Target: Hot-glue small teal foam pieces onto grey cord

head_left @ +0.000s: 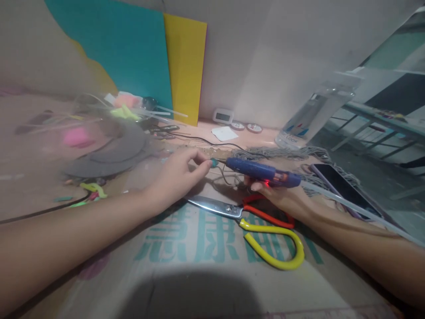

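One pink lump (78, 137), from where I stand, sits far left of the fingers (198, 155). The left hand (177, 173) has thumb and finger pinched close together on a little teal bit (214, 162). Big scissors (219, 207) lie near those fingertips, on the person's side. A blue glue gun (252, 168) points its tip at the teal bit. The right hand (282, 195) holds the gun, fingers bent under it, some hidden. A phone (345, 188) lies right of them.
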### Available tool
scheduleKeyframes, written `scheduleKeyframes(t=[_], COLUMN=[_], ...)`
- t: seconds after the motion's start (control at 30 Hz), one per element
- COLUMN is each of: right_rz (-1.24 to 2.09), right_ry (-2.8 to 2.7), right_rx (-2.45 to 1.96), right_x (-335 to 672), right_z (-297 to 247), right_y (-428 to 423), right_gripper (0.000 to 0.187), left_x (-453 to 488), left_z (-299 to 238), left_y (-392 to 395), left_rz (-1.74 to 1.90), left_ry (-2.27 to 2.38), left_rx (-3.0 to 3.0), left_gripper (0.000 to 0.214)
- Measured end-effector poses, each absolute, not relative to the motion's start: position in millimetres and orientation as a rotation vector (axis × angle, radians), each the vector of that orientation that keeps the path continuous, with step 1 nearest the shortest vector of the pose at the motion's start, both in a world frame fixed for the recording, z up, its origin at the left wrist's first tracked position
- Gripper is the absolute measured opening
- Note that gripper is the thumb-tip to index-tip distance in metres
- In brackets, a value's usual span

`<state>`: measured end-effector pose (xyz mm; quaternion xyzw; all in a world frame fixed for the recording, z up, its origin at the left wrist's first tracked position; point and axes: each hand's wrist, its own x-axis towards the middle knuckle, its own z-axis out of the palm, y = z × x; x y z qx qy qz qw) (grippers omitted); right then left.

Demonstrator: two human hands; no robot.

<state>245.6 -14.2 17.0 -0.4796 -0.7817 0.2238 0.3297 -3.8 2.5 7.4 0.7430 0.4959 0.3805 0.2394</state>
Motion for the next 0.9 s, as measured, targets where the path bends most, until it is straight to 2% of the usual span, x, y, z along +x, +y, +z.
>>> scheduleKeyframes(t=[0.13,0.37,0.9], right_rz=[0.533,0.499,0.522], right_ry=[-2.051,-2.073,-2.077], right_rx=[-1.294,-1.370,-1.417], right_x=[246.4,247.5,246.2], right_z=[16.1,17.0,15.4], right_y=[-15.2,-14.2,-12.8], right_gripper=[0.028,0.023,0.028], left_x=[-3.8,-3.8,-3.1], left_z=[7.3,7.2,7.9], left_y=[2.5,1.7,1.5], left_rz=[1.037,1.055,1.046], left_ry=[1.379,1.353,1.382], left_rx=[2.034,2.039,2.026], left_gripper=[0.022,0.024,0.022])
